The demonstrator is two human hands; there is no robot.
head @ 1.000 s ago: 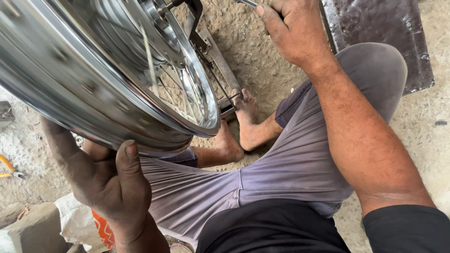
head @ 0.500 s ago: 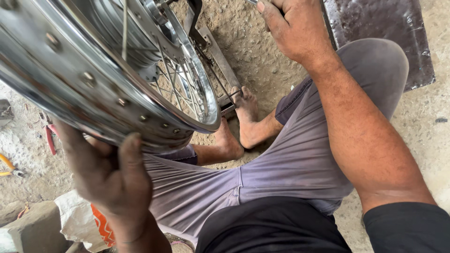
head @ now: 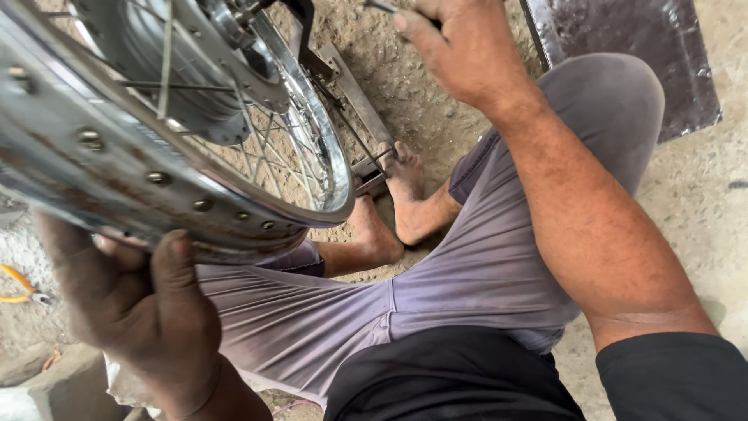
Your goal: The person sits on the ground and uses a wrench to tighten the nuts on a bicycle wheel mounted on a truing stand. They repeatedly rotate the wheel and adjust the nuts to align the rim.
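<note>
My left hand (head: 148, 320) still grips the rim (head: 179, 203) at seven o'clock, which has turned; my right hand (head: 460, 54) pinches, perhaps, a spoke (head: 379, 7).

A dark metal sheet (head: 623, 54) lies flat on the sandy concrete floor (head: 701, 226), at the frame's upper right. Well to its left, two bare feet (head: 393, 206) rest on the dirt against a flat metal bar (head: 358, 97). Grey trousers (head: 467, 273) cover the bent legs below the sheet. Far left of it, yellow-handled pliers (head: 19, 284) lie on the floor, with a concrete block (head: 62, 386) below them.
</note>
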